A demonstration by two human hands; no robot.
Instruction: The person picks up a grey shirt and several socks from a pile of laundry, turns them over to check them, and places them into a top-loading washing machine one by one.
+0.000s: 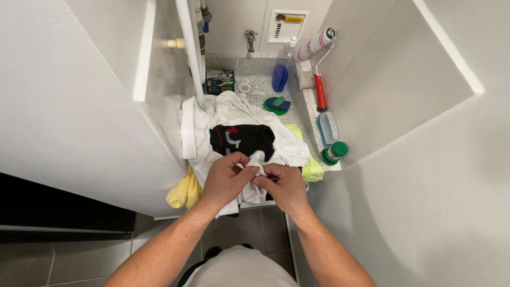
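Note:
Both hands meet over the near edge of a small speckled utility sink (265, 79). My left hand (226, 178) and my right hand (284, 186) pinch a small white cloth (257, 159), which sticks up between the fingers and hangs below them. Just beyond it lies a pile of laundry: a black garment (241, 139) with white and red marks on top of white fabric (228, 109). A yellow cloth (186, 192) droops over the sink's near left edge, and a yellow-green cloth (311, 169) sits at the right.
At the sink's back stand a tap (250, 38), a drain (244, 87), a small box (220, 81) and a blue-liquid bottle (281, 72). A green-blue scrubber (277, 104), a paint roller (317, 53), a clear bottle (328, 126) and a green brush (334, 152) line the right. White walls close both sides.

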